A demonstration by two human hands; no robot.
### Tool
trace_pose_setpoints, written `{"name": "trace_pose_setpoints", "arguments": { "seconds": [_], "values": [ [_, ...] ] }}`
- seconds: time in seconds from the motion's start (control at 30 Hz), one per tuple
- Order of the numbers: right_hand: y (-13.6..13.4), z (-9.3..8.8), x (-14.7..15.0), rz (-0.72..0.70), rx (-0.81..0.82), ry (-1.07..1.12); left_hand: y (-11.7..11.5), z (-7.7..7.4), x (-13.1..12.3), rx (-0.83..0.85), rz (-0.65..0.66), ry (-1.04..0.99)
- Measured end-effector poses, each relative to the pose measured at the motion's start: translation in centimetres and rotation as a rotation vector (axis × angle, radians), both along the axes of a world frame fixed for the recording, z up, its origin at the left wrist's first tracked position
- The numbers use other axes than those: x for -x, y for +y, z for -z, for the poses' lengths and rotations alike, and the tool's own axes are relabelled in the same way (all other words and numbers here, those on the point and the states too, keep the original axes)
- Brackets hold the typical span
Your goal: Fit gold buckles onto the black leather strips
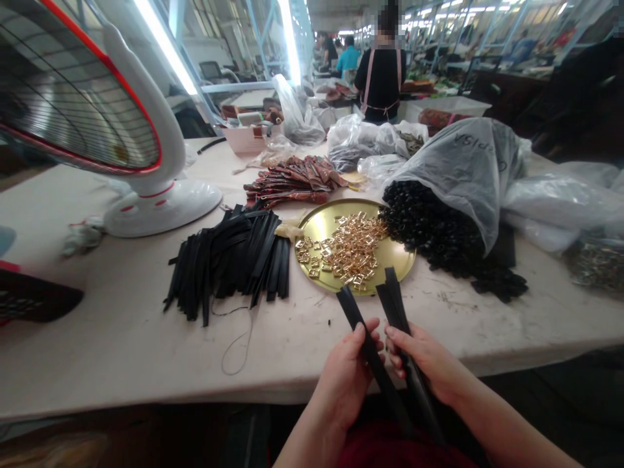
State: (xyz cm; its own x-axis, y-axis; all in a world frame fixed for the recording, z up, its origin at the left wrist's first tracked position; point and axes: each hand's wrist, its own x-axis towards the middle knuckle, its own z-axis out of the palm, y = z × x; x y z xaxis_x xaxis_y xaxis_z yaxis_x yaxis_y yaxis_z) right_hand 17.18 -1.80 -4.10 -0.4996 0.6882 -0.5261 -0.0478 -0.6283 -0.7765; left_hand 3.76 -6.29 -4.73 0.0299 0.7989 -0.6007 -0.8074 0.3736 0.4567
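Observation:
My left hand [347,374] is closed round a black leather strap [351,312] that points up and left toward the table. Close beside it, my right hand [423,361] grips a second black strap [392,299]. Both straps' upper ends reach over the near rim of a round gold tray [324,224] holding several small gold buckles [353,250]. Left of the tray lies a pile of black straps [234,260] on the table [121,331].
A white and red desk fan [121,130] stands at the left. A clear plastic bag [468,169] spills black pieces [433,231] right of the tray. Brown-red straps [297,182] lie behind. More bags crowd the back; a person in a pink apron [383,71] stands beyond.

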Motion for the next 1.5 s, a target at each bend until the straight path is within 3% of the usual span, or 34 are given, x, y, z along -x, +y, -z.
{"name": "trace_pose_setpoints", "arguments": {
  "seconds": [0.13, 0.27, 0.63, 1.0, 1.5],
  "values": [
    [-0.5, 0.3, 0.2, -0.03, -0.031, -0.005, -0.4, -0.4, -0.2, -0.083, 0.031, 0.2],
    [-1.0, 0.1, 0.9, -0.041, 0.056, 0.031, -0.6, -0.7, -0.5, -0.158, 0.077, 0.38],
    [-0.9, -0.1, 0.6, -0.007, 0.026, 0.12, -0.4, -0.2, 0.0, -0.179, 0.1, 0.456],
    [-0.5, 0.1, 0.5, 0.008, 0.004, 0.154, -0.1, 0.2, 0.2, -0.105, 0.104, 0.38],
    [0.0, 0.3, 1.4, 0.057, 0.009, 0.032, 0.6, 0.6, 0.4, -0.061, 0.105, 0.274]
  ]
}}
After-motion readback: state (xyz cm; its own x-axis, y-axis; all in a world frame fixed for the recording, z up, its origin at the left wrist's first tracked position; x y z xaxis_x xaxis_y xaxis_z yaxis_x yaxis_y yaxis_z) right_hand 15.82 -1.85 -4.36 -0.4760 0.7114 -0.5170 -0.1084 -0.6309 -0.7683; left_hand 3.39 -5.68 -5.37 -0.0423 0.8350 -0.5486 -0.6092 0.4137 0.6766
